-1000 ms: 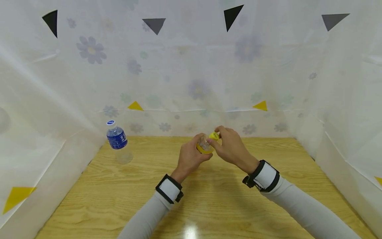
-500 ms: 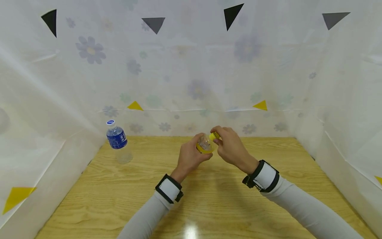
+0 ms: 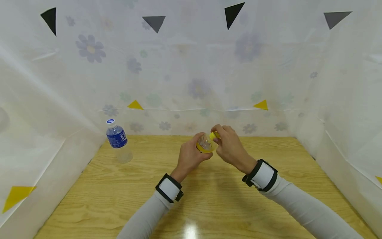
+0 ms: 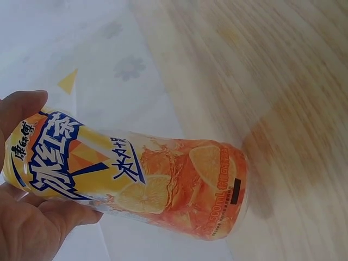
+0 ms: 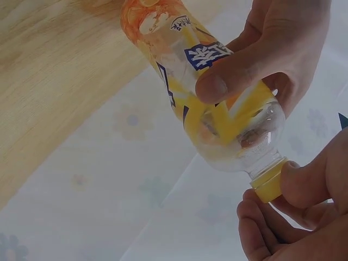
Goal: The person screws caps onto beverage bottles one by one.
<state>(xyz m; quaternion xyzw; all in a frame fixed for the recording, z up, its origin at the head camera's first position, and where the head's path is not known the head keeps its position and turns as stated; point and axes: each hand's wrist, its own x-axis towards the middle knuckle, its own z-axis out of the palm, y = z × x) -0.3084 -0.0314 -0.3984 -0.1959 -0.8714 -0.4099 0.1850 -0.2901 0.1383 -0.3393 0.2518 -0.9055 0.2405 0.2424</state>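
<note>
My left hand (image 3: 189, 154) grips a clear iced tea bottle (image 4: 163, 179) round its upper label. The label is yellow and orange, with lemon slices and blue lettering. In the left wrist view the base of the bottle is close over the wooden table. My right hand (image 3: 232, 145) pinches the yellow cap (image 5: 269, 182) between thumb and fingers, right at the bottle's neck. No drink shows in the clear shoulder of the bottle in the right wrist view. Seen from the head, the hands cover much of the bottle.
Another bottle (image 3: 117, 139), clear with a blue label and a white cap, stands upright at the left of the wooden table (image 3: 134, 192). White flowered sheeting (image 3: 197, 66) encloses the back and both sides, with black, grey and yellow triangles on it.
Over the first half second my right fingers shifted their hold on the cap, and the cap's top turned partly behind them. The left hand and its bottle have stayed nearly still.
</note>
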